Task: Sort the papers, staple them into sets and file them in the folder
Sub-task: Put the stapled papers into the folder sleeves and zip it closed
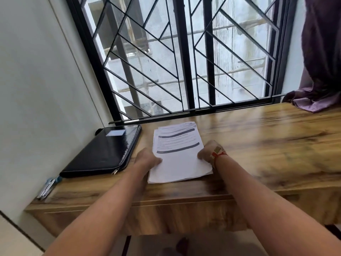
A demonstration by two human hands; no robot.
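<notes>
A loose stack of printed white papers (177,154) lies on the wooden desk (258,145), its sheets slightly fanned at the far end. My left hand (147,159) grips the stack's left edge and my right hand (210,150) grips its right edge; a red thread circles the right wrist. A black zipped folder (103,152) lies closed to the left of the papers. A silver and blue stapler (47,189) rests at the desk's near left corner.
The desk stands against a window with a black metal grille (166,61). A purple curtain (317,71) hangs at the right and drapes onto the far right of the desk. A pale wall (36,89) borders the left side.
</notes>
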